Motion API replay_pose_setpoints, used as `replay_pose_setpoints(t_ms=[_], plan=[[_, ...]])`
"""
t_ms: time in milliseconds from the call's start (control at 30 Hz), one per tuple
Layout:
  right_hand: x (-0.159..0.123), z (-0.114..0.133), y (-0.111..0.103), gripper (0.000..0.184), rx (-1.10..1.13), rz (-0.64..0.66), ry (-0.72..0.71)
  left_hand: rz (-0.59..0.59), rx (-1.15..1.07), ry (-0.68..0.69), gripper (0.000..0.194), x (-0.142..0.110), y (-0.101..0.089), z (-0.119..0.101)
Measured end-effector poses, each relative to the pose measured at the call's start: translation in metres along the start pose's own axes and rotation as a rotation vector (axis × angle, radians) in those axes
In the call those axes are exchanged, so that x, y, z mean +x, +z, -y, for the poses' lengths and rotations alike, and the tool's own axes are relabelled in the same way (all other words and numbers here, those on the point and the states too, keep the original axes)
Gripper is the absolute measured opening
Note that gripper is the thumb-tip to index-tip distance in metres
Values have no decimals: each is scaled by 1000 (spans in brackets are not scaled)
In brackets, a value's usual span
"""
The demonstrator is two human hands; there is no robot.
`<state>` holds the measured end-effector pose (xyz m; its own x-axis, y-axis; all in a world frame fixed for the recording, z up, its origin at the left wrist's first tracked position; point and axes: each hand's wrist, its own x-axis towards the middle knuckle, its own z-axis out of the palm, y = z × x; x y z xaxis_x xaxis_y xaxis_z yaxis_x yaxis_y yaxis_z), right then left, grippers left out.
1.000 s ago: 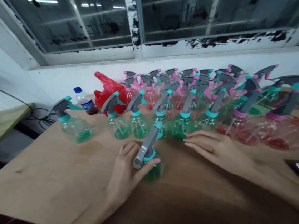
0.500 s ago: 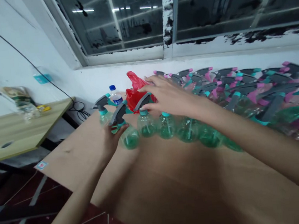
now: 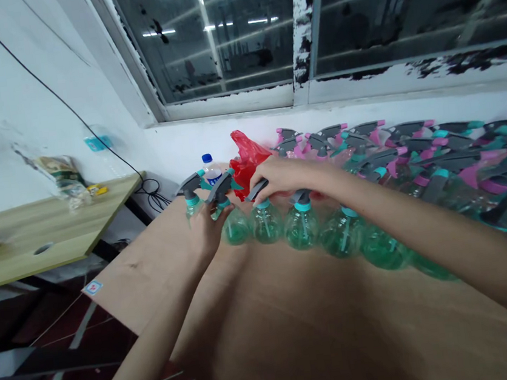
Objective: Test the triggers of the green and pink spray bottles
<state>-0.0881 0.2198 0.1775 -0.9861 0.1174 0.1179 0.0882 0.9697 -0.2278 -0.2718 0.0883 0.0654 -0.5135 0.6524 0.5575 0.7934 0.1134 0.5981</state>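
A row of clear green spray bottles with teal collars and grey trigger heads stands along the wooden table. My left hand (image 3: 207, 230) is closed at the neck of one spray bottle (image 3: 236, 227) near the row's left end. Beside it, my right hand (image 3: 274, 177) curls its fingers over the grey trigger head of the neighbouring spray bottle (image 3: 266, 225); the palm side is hidden. The leftmost spray bottle (image 3: 193, 204) stands just behind my left hand. To the right is another green spray bottle (image 3: 302, 230), partly below my right wrist.
Many pink and teal spray bottles (image 3: 383, 163) crowd the table's right side by the wall. A red plastic bag (image 3: 249, 154) and a blue-capped bottle (image 3: 211, 169) sit behind my hands. A second table (image 3: 100, 213) stands at left, with a dark cable beside it.
My right hand has come down, its fingers now bent over the trigger head. My left hand stays at its bottle's neck. The whole view has shifted slightly.
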Motion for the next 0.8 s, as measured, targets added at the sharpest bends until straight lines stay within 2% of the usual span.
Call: replay_pose_setpoints(t_ms=[233,467,667,800], plan=[[-1,16,-10,20,-9,56,36,-35,49,67,30,-11,-3,-4],[1,22,-10,18,-4,79,13,-66,84,59,42,-35,-22,-14],[2,30,-4,21,-10,88,-29,-28,70,57,35,-60,-38,-24],[-6,42,-1,22,-34,78,-43,96,40,65,32,-87,-49,-47]])
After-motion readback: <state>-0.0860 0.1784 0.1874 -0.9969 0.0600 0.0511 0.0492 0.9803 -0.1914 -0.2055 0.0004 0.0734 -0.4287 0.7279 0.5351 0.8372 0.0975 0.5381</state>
